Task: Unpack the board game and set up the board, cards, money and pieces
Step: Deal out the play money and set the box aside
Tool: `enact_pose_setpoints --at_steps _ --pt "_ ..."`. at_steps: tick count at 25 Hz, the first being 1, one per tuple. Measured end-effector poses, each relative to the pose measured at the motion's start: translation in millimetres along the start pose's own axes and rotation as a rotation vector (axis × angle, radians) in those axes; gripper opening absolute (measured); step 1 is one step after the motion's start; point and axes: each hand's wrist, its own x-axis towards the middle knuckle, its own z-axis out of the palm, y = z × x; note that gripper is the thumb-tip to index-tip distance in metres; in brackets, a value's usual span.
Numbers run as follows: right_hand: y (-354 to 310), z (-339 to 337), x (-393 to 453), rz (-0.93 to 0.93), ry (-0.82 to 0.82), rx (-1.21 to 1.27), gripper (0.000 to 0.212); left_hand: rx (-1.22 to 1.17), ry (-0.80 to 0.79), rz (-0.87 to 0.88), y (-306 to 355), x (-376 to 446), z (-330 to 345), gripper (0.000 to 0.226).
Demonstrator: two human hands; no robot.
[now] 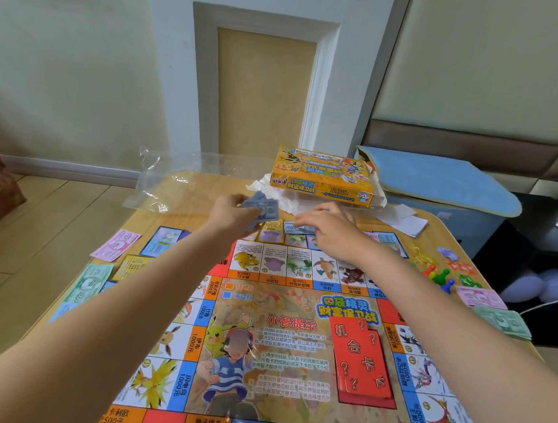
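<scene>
Table's far edge point(205, 183): hands point(232, 211) beside box point(322, 176)

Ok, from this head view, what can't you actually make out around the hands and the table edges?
- Blue-grey paper notes in the left hand: count and value unreadable, blurred and part-covered by fingers.
- Cards under the right hand: hidden by the palm; whether it grips one is unclear.
- Printed paper game board: near edge cut off by the frame.
- Small plastic pawns: too small to count surely.
</scene>
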Motion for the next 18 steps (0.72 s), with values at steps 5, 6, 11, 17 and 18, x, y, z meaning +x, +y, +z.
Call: enact_pose_setpoints --at_steps 5,6,11,17,18 --pt "-3 2 -8 -0.013 -0.107 -0.117 0.038 -0.128 -0.092 -0.194 -2 1 11 0.015" --pt "-3 2 -8 -0.006 -0.108 -0.119 0.039 -0.138 -0.099 -0.222 0 2 10 0.022" --pt "-7 -1 -5 -0.001 -0.13 -0.109 0.041 -0.104 -0.12 -0.256 5 -1 8 0.034" --pt "-3 -11 -15 -0.089 -0.009 -0.071 0.037 -0.104 -0.072 -0.131 3 5 10 0.029" --pt "-2 -11 -19 -0.114 -0.035 -0.103 0.035 -0.131 -0.073 -0.135 4 4 11 0.029"
